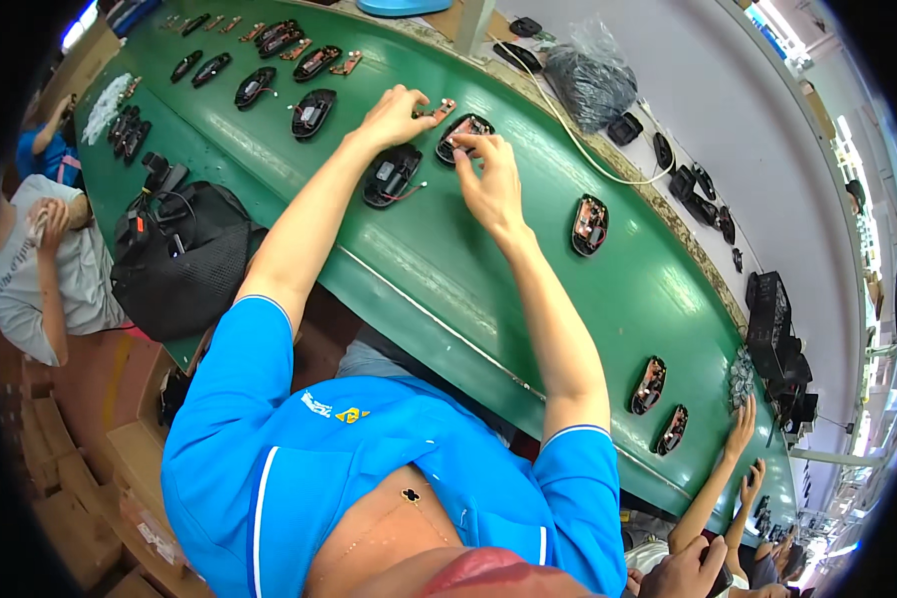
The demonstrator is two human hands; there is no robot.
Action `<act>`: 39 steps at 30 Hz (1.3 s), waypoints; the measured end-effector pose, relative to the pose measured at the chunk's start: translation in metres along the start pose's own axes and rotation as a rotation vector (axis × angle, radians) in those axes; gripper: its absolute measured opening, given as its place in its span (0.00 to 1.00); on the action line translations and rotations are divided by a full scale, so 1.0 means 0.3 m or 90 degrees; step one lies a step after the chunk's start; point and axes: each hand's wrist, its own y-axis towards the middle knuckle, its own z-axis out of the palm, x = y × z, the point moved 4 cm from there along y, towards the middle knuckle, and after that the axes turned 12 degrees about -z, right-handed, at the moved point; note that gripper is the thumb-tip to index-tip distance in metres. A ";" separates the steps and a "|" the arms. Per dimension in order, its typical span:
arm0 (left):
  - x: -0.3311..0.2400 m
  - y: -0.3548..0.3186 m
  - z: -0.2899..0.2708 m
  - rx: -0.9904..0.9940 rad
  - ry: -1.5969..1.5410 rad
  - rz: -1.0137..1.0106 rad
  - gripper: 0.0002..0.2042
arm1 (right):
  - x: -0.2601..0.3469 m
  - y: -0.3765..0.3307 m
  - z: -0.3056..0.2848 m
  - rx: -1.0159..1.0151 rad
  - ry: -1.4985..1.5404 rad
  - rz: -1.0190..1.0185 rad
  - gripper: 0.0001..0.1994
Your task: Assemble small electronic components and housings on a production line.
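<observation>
My left hand [394,118] is closed, thumb and fingertips pinching a small copper-coloured circuit board [447,108] above the green bench. Just right of it lies an open black plastic housing [450,149] with a similar board inside. My right hand [490,184] reaches over that housing's right side, thumb and forefinger closed at its edge; the exact contact is partly hidden. Below my left wrist sits another black housing half [391,177], holding a dark block and trailing a thin wire with a small white connector.
More housings [313,113] and loose boards [347,64] line the green bench [538,299] leftward; others [589,224] lie to the right. A cable [568,125] and a bag of black parts [590,85] sit along the far ledge. A black bag [179,254] rests at left. Co-workers' hands [743,429] show lower right.
</observation>
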 end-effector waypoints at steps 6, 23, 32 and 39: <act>0.102 0.064 0.021 0.146 -0.036 -0.075 0.14 | 0.009 0.004 0.029 0.054 0.079 0.086 0.13; -0.292 -0.435 -0.315 -0.074 -0.192 0.032 0.35 | 0.184 -0.235 -0.332 -0.165 0.141 0.207 0.27; 0.122 -0.405 -0.114 0.010 0.060 -0.038 0.43 | 0.241 -0.737 -0.553 -0.166 -0.307 0.337 0.24; 0.127 -0.397 0.007 0.043 0.048 -0.100 0.38 | 0.331 -0.928 -0.560 -0.176 -0.409 0.371 0.26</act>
